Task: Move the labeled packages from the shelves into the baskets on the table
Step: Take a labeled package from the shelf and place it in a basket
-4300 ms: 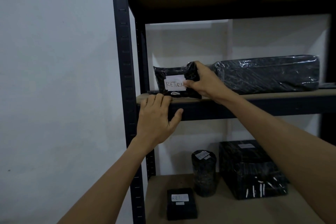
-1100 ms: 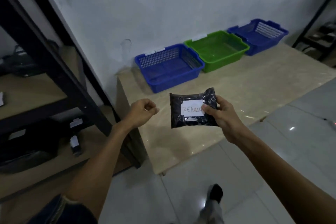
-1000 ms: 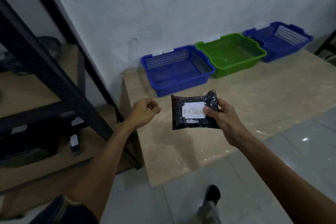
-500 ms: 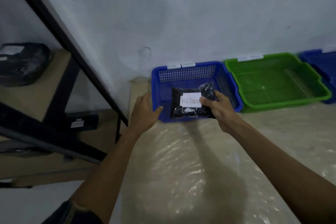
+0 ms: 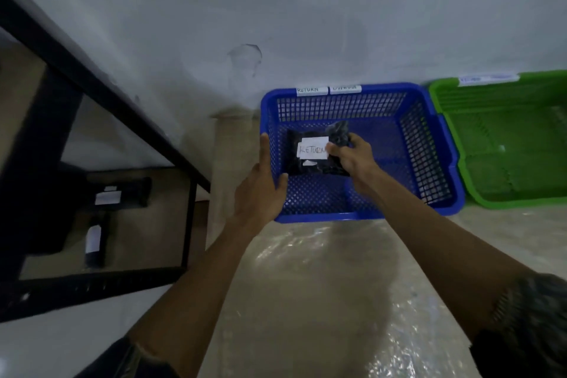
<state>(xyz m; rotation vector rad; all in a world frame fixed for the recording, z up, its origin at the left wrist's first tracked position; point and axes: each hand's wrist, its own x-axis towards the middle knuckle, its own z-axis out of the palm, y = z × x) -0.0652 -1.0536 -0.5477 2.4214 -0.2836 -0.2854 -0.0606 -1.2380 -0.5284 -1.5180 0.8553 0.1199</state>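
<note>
Over the table (image 5: 306, 301), the left hand (image 5: 260, 187) clamps the near-left corner of the blue basket (image 5: 322, 217), thumb inside, fingers along the outside wall. Further in, the right hand (image 5: 356, 158) pinches the black package (image 5: 306, 167) by its right edge. The package sits low inside the basket, long side running left to right between the hands; whether it touches the floor, hard to call. Release looks next. Far rim tag (image 5: 307, 90): RETURN, matching.

The tabletop (image 5: 306, 301) (pale and glossy) carries a blue basket (image 5: 322, 217) at its far left corner and a green basket (image 5: 521, 204) just beside it along the far edge. On the shelf (image 5: 147, 239) lie dark labelled packages (image 5: 119, 192).
</note>
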